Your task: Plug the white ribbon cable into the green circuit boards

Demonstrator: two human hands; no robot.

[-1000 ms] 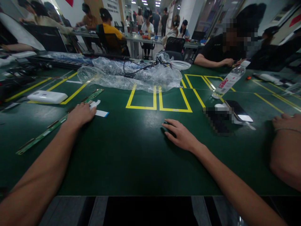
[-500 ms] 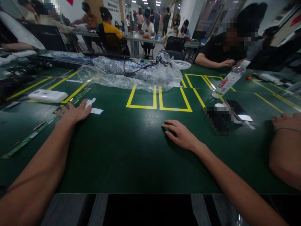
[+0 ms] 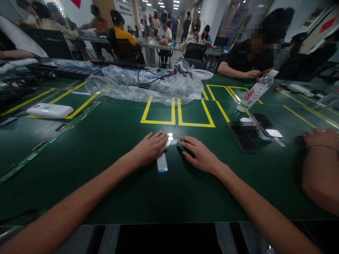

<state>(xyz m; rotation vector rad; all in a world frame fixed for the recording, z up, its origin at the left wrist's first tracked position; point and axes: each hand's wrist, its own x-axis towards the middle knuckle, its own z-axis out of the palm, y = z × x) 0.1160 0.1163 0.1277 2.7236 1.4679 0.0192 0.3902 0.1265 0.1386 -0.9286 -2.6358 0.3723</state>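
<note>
My left hand (image 3: 149, 148) rests on the green table (image 3: 111, 183) near its middle, fingers together and pressed over a white flat ribbon cable (image 3: 162, 164). The cable's blue-tipped end sticks out toward me from under the hand, and a shiny bit shows at the fingertips. My right hand (image 3: 200, 155) lies flat on the table just to the right, fingers stretched out and holding nothing. The two hands are a few centimetres apart.
A long green circuit strip (image 3: 53, 135) runs along the left, beside a white box (image 3: 50, 110). Crumpled clear plastic with black wires (image 3: 148, 86) lies behind yellow tape rectangles (image 3: 159, 113). A bottle (image 3: 254, 93) and phone (image 3: 266, 125) sit right. Another person's arm (image 3: 320, 169) rests far right.
My left hand has come from the circuit strip at the left to the table's middle, bringing the white ribbon cable with it. My right hand has barely moved.
</note>
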